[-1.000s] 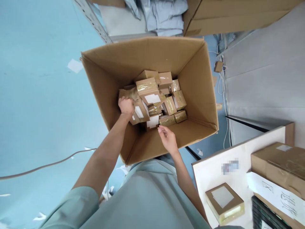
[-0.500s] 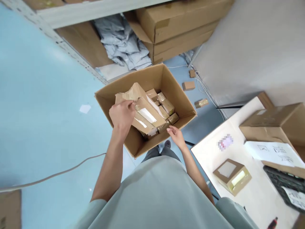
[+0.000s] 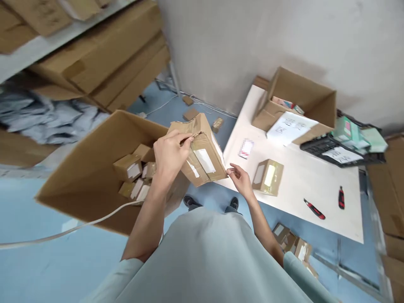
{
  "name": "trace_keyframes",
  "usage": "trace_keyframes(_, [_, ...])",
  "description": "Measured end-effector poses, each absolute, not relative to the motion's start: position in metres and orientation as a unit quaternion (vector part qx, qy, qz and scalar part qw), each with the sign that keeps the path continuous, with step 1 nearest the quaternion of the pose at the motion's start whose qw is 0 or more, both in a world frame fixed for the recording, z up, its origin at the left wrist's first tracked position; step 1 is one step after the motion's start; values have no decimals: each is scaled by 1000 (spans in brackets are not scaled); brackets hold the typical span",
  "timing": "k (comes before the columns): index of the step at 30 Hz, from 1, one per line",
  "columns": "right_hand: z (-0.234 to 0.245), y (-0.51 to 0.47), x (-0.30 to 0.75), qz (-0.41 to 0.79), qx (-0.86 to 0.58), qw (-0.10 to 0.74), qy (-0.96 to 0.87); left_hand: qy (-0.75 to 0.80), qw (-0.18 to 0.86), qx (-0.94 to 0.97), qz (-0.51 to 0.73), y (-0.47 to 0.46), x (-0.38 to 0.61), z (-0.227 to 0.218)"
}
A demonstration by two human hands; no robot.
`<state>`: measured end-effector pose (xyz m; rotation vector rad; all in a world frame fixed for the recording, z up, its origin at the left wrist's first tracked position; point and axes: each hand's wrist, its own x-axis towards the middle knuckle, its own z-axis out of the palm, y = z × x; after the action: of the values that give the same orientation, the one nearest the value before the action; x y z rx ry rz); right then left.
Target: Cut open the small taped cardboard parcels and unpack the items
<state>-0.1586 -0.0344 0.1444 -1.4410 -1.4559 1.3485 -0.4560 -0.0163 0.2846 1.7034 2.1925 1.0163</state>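
My left hand (image 3: 172, 153) pinches the top edge of a worn cardboard box (image 3: 205, 162) with white labels. The box hangs tilted between the big carton and the table. At its lower right corner, my right hand (image 3: 240, 181) grips with thumb and fingertips. On the left, the large open carton (image 3: 85, 172) holds several small taped boxes (image 3: 128, 167). A small brown box (image 3: 268, 176) with yellowish tape sits on the white table (image 3: 296, 185), to the right of my right hand.
An open carton (image 3: 303, 90) with a handwritten paper (image 3: 288, 126) stands at the table's back, beside a black tray (image 3: 341, 153). Two red-black utility knives (image 3: 314, 209) lie on the table. Small boxes (image 3: 293, 244) sit below. A cable (image 3: 94, 221) crosses the left side.
The worn box has come out of the large carton and moved right, toward the table, with both hands on it. The view has turned right, showing more of the table.
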Motion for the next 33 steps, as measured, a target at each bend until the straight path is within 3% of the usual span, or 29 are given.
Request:
trace_keyframes(9, [181, -74, 109, 378, -643, 437, -503, 580, 144, 721, 352, 76, -163, 312])
trace_keyframes(15, [184, -117, 238, 243, -722, 468, -449, 466, 236, 785, 334, 131, 9, 270])
trace_keyframes(19, [152, -136, 268, 267, -762, 462, -367, 461, 272, 808, 245, 151, 95, 229])
trace_keyframes(27, [77, -130, 265, 338, -807, 355, -330, 476, 356, 802, 65, 134, 134, 150])
trace_keyframes(33, [88, -109, 262, 210, -796, 333, -460, 515, 373, 730, 253, 101, 51, 122])
